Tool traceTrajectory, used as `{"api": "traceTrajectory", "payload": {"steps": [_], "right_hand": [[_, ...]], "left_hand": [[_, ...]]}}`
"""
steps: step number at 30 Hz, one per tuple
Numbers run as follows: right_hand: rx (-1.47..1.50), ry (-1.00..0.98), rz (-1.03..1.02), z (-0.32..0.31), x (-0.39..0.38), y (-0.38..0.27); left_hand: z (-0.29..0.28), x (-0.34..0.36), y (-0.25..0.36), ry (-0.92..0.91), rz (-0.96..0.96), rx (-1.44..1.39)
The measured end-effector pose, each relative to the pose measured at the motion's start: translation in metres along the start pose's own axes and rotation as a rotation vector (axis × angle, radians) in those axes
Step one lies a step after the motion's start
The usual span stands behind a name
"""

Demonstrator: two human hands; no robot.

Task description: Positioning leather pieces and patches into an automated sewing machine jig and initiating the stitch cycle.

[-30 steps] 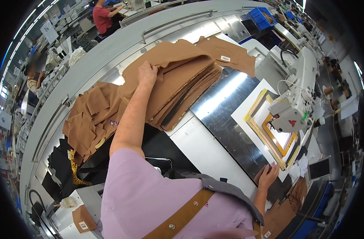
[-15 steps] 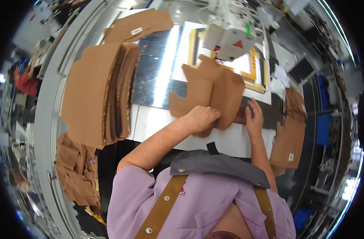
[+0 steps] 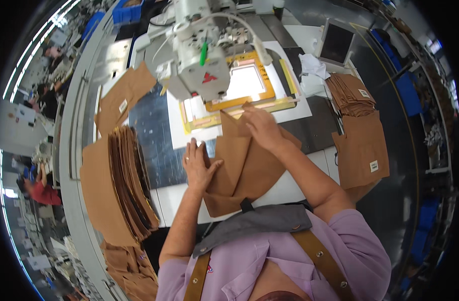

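Lying between my two hands, the folded brown fabric panel sits just short of the yellow frame, its main crease running from my apron bib up and away toward that frame. My left hand is at the panel's left edge, fingers spread, thumb apart and over the cloth; my right hand is nearer the frame, fingers bent down at the panel's far tip, though blur leaves me unable to tell whether they pinch it or only press. Counting outward: one panel between my hands, one frame on one white board, one sewing machine head above. Left of me stands one thick stack of brown panels, its layers too many to count; beyond it lies a labelled brown piece. Rightward are one labelled bundle, one labelled flat panel, one white cloth heap and one monitor.
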State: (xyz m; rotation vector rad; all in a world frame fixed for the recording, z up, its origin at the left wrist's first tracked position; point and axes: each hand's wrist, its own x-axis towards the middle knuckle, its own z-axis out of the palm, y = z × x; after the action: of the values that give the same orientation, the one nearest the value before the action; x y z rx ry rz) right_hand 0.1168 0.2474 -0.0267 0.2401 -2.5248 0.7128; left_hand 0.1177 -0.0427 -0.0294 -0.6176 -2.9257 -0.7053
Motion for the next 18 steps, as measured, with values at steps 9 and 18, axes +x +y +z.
{"api": "traceTrajectory", "payload": {"steps": [9,18], "right_hand": [[-0.03,-0.287,-0.284,0.03,0.02,0.015],[0.109,-0.135,-0.142,-0.018,-0.01,0.045]], "left_hand": [[0.015,0.005,0.045,-0.118,0.279,-0.352],[-0.011,0.021,0.036,-0.392,-0.05,-0.366]]}}
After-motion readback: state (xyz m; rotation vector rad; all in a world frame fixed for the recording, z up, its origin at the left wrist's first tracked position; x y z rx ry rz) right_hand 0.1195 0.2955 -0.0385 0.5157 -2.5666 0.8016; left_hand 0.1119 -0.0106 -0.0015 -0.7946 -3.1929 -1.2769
